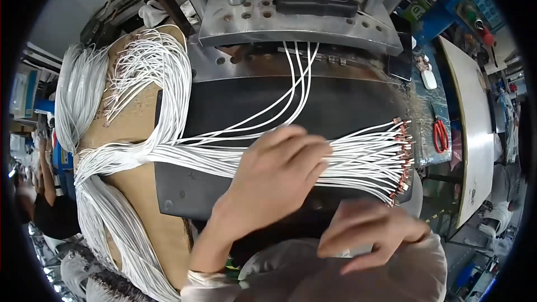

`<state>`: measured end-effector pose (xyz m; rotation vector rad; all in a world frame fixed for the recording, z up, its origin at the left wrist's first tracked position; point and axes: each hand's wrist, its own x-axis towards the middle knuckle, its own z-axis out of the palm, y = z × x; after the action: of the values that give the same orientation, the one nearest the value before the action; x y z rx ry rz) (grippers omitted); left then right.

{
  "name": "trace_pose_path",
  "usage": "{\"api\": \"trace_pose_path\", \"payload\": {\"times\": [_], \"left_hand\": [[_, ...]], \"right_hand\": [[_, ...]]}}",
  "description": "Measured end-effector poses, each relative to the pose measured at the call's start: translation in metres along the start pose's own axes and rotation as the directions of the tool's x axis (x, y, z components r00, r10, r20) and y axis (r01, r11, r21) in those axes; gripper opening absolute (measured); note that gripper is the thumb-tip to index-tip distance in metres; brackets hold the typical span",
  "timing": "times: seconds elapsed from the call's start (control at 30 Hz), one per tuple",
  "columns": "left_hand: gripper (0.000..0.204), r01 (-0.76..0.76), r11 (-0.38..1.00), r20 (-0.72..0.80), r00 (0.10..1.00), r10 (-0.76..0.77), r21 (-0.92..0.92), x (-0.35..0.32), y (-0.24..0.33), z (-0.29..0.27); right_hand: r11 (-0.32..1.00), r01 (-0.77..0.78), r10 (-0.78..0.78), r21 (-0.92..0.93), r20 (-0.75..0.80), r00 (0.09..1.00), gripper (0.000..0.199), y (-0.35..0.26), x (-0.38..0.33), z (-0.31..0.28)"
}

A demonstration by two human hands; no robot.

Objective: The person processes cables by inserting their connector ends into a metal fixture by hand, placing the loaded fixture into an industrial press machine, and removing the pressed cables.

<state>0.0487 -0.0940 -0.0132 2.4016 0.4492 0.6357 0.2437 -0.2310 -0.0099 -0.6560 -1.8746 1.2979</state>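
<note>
A thick bundle of white cables [201,159] runs across a black mat [224,106]. Its ends fan out at the right, tipped with small copper-coloured and reddish connectors [403,151]. My left hand [274,176] lies over the bundle short of the fan, its fingers curled down and closed on the cables; the fingertips are partly hidden. Nearer to me and further right, my right hand [372,232] hovers below the connector ends, blurred, with thumb and fingers apart and nothing visible between them. Several separate white cables [293,95] lead back from the bundle under the metal press [296,33].
Cardboard [140,187] at the left carries more white cable, beside a hanging grey-white hank [81,95]. On the right bench are red-handled pliers [441,136] and a small white object [429,79]. A black block [316,1] rests on the press plate. Another person's arm [47,173] shows far left.
</note>
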Motion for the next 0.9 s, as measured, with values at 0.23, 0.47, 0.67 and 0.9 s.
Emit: {"api": "trace_pose_path", "payload": {"times": [0.23,0.47,0.67,0.9], "left_hand": [[0.027,0.076,0.723,-0.060,0.997,-0.047,0.687,0.014,-0.123,-0.052],[0.044,0.040,0.956,0.324,0.936,-0.138,0.291,-0.007,-0.016,-0.060],[0.026,-0.220,0.849,0.450,0.893,-0.023,0.480,-0.027,-0.023,-0.062],[0.022,-0.177,0.980,0.360,0.923,0.134,0.090,-0.013,-0.043,-0.069]], "right_hand": [[0.882,-0.348,0.178,-0.319,-0.458,0.871,0.051,0.036,0.028,-0.078],[0.657,-0.331,0.136,-0.677,-0.326,0.936,0.062,0.021,0.007,-0.066],[0.478,-0.263,0.177,-0.838,-0.201,0.963,0.052,0.016,0.004,-0.068],[0.803,-0.280,0.253,-0.526,-0.125,0.959,0.037,0.026,0.039,-0.084]]}}
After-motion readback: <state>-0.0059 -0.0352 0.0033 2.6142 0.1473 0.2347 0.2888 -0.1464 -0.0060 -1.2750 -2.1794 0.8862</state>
